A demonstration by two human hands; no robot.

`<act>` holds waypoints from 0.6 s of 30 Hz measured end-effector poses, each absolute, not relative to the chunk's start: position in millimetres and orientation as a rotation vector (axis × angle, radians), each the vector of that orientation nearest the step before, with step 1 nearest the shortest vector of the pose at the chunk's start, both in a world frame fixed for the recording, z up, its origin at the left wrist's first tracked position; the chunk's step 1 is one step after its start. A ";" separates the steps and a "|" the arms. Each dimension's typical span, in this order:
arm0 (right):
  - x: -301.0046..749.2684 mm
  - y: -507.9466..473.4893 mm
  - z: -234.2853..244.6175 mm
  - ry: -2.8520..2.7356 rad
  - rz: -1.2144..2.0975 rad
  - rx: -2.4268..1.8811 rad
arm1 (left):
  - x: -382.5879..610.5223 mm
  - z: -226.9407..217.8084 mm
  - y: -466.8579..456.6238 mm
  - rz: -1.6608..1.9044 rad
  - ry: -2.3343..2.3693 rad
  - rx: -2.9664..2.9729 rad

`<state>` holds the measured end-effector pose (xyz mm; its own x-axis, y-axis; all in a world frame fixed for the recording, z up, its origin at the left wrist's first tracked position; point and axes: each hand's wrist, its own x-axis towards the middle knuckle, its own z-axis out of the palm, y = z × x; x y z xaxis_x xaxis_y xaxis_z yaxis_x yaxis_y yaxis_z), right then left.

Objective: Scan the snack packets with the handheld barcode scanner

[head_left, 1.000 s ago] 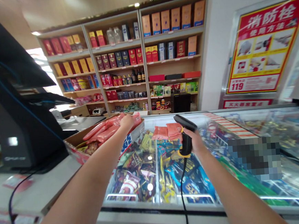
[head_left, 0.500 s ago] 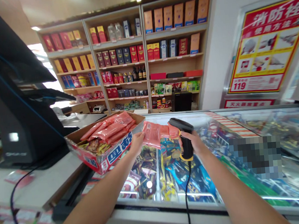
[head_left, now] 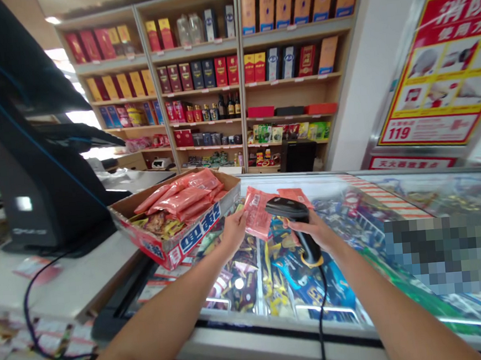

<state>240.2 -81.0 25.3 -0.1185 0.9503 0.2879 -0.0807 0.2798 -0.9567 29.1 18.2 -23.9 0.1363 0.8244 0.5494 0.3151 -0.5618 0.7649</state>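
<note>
The shelf [head_left: 292, 94] carries boxes [head_left: 309, 2], glass jars [head_left: 189, 28] and dark bottles [head_left: 230, 107]. Left of the shelf and nearer, a black terminal [head_left: 39, 168] stands on a white bench [head_left: 57, 288]. Right of the shelf hangs a poster [head_left: 440, 78].

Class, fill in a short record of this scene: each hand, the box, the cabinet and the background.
Left hand: gripping the edge of a pink packet
Right hand: holding a black scanner by its handle
Scanner position: its head is in front of part of the pink packet
Box: open, left of the left hand, with packets piled inside
Cabinet: glass-topped, packaged goods visible beneath
Background: stocked shelves, red-and-yellow sign
</note>
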 end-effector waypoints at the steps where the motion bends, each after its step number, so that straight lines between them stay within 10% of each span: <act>1: 240.7 -80.6 25.2 -1.381 1.117 -0.888 | 30.0 -23.6 17.0 1.419 1.100 1.950; 18: 242.2 -79.1 27.3 -1.308 1.138 -0.872 | 29.9 -25.8 17.7 1.413 1.062 1.954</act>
<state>242.2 -79.1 27.3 -0.0865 0.9590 0.2700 -0.1343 0.2573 -0.9570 29.9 17.7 -25.8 0.1563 0.8203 0.5501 0.3000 -0.5701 0.7648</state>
